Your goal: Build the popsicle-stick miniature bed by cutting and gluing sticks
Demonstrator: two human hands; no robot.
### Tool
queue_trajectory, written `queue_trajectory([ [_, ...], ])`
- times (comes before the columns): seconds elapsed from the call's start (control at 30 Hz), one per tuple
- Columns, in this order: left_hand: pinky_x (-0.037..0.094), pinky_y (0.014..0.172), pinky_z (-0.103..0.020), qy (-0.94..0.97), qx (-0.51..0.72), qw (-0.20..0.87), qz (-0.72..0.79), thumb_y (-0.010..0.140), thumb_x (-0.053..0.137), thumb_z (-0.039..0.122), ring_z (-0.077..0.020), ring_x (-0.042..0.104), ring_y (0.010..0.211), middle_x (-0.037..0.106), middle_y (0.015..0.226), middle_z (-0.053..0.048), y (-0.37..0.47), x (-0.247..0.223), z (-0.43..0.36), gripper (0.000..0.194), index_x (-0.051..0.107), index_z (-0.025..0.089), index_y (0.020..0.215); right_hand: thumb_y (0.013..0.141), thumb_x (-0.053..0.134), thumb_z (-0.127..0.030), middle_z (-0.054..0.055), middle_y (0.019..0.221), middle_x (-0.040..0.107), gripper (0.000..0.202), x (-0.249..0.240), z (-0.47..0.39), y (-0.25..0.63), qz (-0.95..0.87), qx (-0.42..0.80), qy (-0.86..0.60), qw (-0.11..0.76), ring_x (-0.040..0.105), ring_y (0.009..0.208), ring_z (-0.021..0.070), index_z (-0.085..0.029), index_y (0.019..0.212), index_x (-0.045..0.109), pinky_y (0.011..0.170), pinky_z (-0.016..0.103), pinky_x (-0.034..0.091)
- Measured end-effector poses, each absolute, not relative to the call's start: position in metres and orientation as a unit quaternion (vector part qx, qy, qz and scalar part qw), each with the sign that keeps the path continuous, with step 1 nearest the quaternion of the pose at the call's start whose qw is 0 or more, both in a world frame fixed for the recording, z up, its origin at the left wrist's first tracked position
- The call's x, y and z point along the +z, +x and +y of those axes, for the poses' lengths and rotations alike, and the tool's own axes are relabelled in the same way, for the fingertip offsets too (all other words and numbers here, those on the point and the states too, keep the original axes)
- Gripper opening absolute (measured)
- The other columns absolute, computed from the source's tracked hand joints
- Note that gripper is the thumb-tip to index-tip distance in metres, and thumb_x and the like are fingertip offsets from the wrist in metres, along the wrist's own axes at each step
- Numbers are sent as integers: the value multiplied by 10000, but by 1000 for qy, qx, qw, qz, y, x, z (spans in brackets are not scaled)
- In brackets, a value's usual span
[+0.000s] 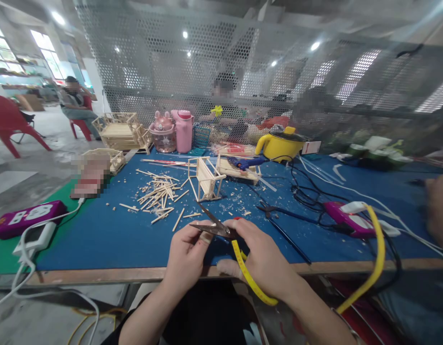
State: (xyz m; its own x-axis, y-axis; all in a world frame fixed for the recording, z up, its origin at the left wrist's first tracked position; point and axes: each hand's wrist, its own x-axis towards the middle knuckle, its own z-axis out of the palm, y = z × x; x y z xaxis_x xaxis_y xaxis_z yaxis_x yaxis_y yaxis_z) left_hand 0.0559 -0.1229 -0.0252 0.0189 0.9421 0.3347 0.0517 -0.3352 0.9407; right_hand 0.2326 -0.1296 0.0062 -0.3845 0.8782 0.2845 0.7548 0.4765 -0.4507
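blue tabletop (99,239) bears loose sticks (163,191); your right hand (264,254) has its grip around open scissors (226,231), your left hand (185,256) fingertips pressed together.

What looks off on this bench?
Pale wooden sticks lie jumbled on the blue mat, with small scraps strewn near the pliers: untidy. Black cables look tangled near the yellow pot. No spill visible.

Before a grey perforated metal screen (153,62), we see a pink plastic jug with a red lid (184,134) just beside a clear pink bucket with a rabbit print (164,142) — and, farther right, a rounded yellow pot with a dark lid (281,147). Far left, we find a red plastic chair (9,117) on the floor.
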Motion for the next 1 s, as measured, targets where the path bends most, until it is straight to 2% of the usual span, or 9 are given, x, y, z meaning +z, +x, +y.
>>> queue_trajectory([
  [0.33, 497, 781, -223, 610, 570, 347, 428, 867, 557, 240, -159, 660, 861, 733, 895, -44, 57, -25, -122, 186, 731, 179, 894, 663, 745, -536, 89, 1103, 610, 664, 8, -129, 231, -816, 96, -511, 251, 557, 1003, 273, -224, 1198, 506, 882, 452, 458],
  [0.7, 492, 781, -212, 654, 570, 282, 409, 862, 532, 148, -144, 662, 866, 728, 926, -37, 58, -28, -125, 214, 721, 190, 953, 679, 725, -554, 100, 1059, 610, 641, 15, -130, 234, -833, 85, -499, 223, 542, 977, 269, -188, 1169, 535, 874, 449, 448],
  [1.0, 482, 749, -198, 674, 563, 265, 398, 880, 519, 155, -120, 649, 815, 726, 920, -36, 58, -27, -125, 216, 718, 196, 953, 706, 740, -429, 89, 978, 617, 525, 19, -130, 239, -845, 96, -479, 219, 550, 895, 240, -171, 1127, 562, 818, 402, 472],
])
